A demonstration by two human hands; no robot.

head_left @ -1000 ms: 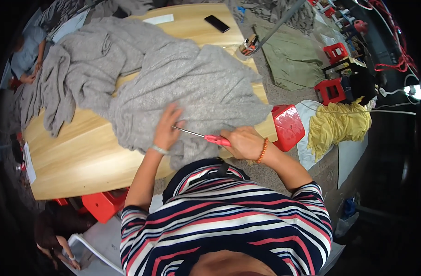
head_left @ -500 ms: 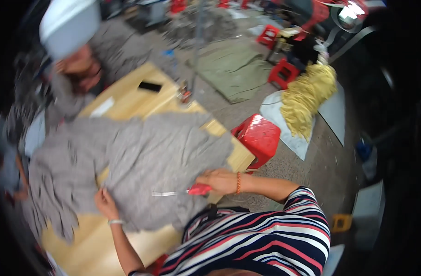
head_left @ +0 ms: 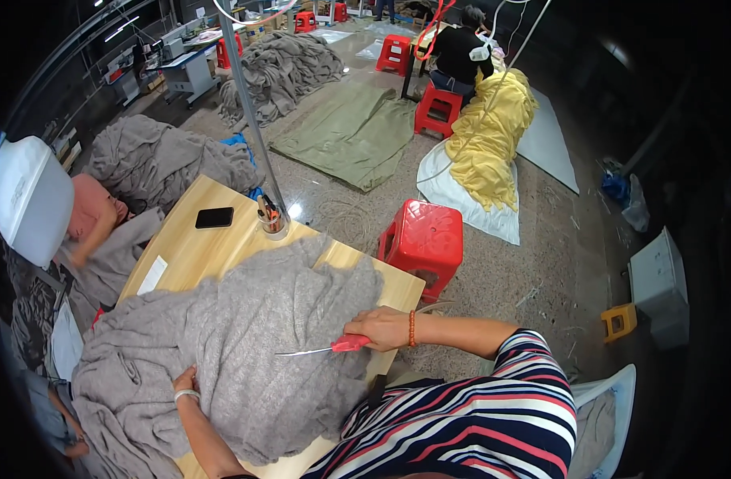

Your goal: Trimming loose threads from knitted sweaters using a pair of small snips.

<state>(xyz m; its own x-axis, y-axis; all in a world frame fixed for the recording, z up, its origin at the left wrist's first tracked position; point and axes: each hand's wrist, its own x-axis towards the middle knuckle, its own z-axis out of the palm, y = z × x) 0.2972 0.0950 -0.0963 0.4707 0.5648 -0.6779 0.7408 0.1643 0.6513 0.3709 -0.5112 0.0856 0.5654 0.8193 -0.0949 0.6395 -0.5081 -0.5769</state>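
Observation:
A large piece of grey knit fabric [head_left: 261, 343] lies rumpled over the wooden table [head_left: 182, 231] and hangs past its left and near edges. In my right hand [head_left: 381, 328] is a red-handled tool [head_left: 351, 342] with a long, thin metal blade. The blade points left, just over the fabric; I cannot tell whether it touches. At the fabric's left part, my left hand [head_left: 186, 380] grips a fold, its fingertips partly hidden in the cloth.
A black phone [head_left: 214, 218], a white paper strip [head_left: 152, 275] and a cup of tools [head_left: 273, 222] sit on the table's far part. Beside it stand a metal pole [head_left: 249, 104] and a red stool [head_left: 421, 243]. Another person [head_left: 94, 211] handles grey cloth at the left.
The view has swung up, showing more of the room. My left hand has gone lower on the fabric, which now covers more of the table's near side. The tool stays in my right hand.

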